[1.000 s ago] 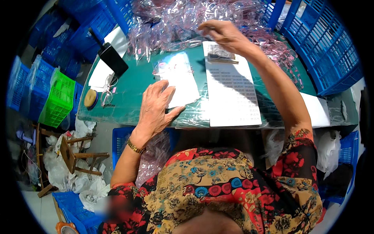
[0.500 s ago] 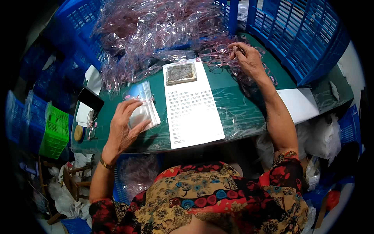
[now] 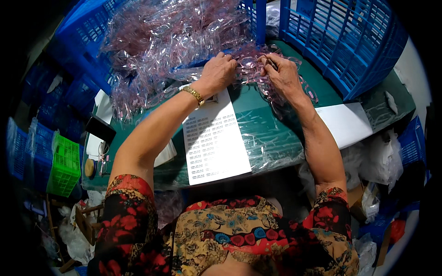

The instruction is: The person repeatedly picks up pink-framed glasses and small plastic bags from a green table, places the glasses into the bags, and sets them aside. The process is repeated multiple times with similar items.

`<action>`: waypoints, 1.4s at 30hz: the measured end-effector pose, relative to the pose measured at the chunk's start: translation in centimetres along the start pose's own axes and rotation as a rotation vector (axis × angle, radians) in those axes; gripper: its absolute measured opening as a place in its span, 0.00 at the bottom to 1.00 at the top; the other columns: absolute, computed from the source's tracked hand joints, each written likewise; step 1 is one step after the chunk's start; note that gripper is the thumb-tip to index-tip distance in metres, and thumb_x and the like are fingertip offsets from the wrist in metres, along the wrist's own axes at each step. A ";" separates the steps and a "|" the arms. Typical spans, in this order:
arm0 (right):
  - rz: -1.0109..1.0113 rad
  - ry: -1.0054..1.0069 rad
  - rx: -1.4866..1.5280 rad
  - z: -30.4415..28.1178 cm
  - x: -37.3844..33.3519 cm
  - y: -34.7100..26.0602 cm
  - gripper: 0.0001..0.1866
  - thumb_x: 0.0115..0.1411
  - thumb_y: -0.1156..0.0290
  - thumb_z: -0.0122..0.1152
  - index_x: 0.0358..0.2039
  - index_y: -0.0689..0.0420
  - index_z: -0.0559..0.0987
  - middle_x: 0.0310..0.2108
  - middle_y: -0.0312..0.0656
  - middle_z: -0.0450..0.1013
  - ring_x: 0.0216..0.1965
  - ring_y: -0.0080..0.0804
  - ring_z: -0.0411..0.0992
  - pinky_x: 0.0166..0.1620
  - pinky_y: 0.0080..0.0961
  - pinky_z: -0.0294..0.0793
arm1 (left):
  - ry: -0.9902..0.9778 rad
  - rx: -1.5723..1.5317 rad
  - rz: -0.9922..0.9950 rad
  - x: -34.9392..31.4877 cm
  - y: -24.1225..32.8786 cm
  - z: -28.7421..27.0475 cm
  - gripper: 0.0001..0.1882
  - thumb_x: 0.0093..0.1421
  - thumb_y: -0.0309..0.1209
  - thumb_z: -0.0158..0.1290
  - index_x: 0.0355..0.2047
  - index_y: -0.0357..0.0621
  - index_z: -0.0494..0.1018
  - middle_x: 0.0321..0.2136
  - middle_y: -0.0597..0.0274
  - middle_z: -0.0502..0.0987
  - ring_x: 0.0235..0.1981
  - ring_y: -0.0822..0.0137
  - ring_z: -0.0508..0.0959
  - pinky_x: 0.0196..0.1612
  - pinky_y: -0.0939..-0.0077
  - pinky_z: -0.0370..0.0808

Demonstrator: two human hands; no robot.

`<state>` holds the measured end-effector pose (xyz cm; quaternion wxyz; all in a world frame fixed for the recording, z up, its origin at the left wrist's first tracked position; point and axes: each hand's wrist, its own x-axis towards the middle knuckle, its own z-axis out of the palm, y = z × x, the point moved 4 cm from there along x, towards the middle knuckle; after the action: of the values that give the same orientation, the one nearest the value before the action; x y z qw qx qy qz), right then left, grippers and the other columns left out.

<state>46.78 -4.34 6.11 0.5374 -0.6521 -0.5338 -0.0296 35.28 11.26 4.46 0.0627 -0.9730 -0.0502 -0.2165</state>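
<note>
Pink-framed eyeglasses [image 3: 248, 63] lie in a loose tangle at the back middle of the table. My right hand [image 3: 282, 76] is over their right side, thumb and fingers pinched on a pair. At their left edge is my left hand [image 3: 218, 72], fingers curled in; what they grip, if anything, is hidden. Below my left wrist lies a white sheet of printed labels [image 3: 216, 152]; a small rectangular block on its far end is almost wholly covered. My left forearm hides much of a stack of clear plastic bags [image 3: 165, 154].
A large heap of clear-bagged pink glasses [image 3: 170, 37] fills the back left, by a blue crate [image 3: 87, 30]. Another blue crate [image 3: 343, 46] stands back right. A dark phone-like slab [image 3: 101, 129], a pair of glasses [image 3: 103, 165] and white paper [image 3: 345, 124] lie on the green table [image 3: 276, 138].
My left hand has moved from the plastic bags up and right to the loose glasses. My right hand has dipped slightly left among them. The view has shifted a little.
</note>
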 end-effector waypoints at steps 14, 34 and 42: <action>0.202 -0.250 0.004 1.9 -1.6 -2.5 0.29 0.62 0.47 0.46 0.23 0.62 0.78 0.14 0.44 0.69 0.18 0.35 0.69 0.29 0.31 0.68 | -0.071 -1.470 -0.790 -13.9 -1.2 -8.6 0.22 0.65 0.44 0.47 0.36 0.30 0.71 0.23 0.58 0.70 0.30 0.69 0.77 0.27 0.74 0.81; -0.365 -0.450 -0.636 10.4 -5.9 -7.5 0.16 0.60 0.58 0.55 0.24 0.57 0.76 0.16 0.47 0.72 0.20 0.43 0.74 0.24 0.37 0.72 | -0.135 -1.914 -0.972 -26.2 8.7 -9.2 0.21 0.68 0.45 0.42 0.39 0.35 0.69 0.26 0.60 0.72 0.17 0.75 0.74 0.07 0.90 0.66; -0.261 -0.494 -0.589 11.0 -6.1 -8.6 0.19 0.56 0.52 0.60 0.27 0.56 0.80 0.18 0.46 0.75 0.23 0.42 0.76 0.28 0.36 0.75 | -0.212 -1.937 -1.009 -26.1 8.5 -9.5 0.25 0.69 0.42 0.40 0.46 0.26 0.69 0.28 0.61 0.73 0.19 0.76 0.74 0.09 0.92 0.66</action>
<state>32.08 -1.61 3.51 0.1749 -0.6925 -0.6939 -0.0918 8.86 -0.37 0.99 -0.8287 -0.4910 -0.2563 -0.0801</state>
